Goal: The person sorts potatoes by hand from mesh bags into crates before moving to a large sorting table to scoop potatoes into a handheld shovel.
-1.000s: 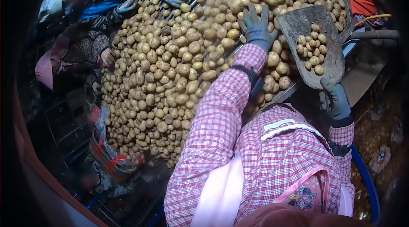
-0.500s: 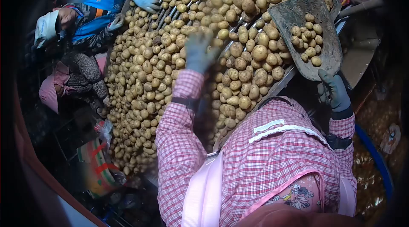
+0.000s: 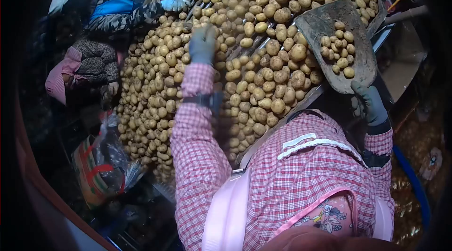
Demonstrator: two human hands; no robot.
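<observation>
Blue-grey gloves covered both hands in the head view: the left hand [image 3: 202,46], blurred, was over the potatoes [image 3: 298,52], its fingers too smeared to tell open from closed; the right hand [image 3: 370,102] had curled fingers at the lip of the scoop [image 3: 325,25], though whether they gripped it could not be told. A small batch of little potatoes [image 3: 349,72] lay in the scoop, while a far larger spread of mixed sizes covered the slatted surface [image 3: 256,46]. The metal edge [image 3: 307,97] ran beside the wearer's torso; bars showed through gaps mid-spread, leaving some room between potatoes
</observation>
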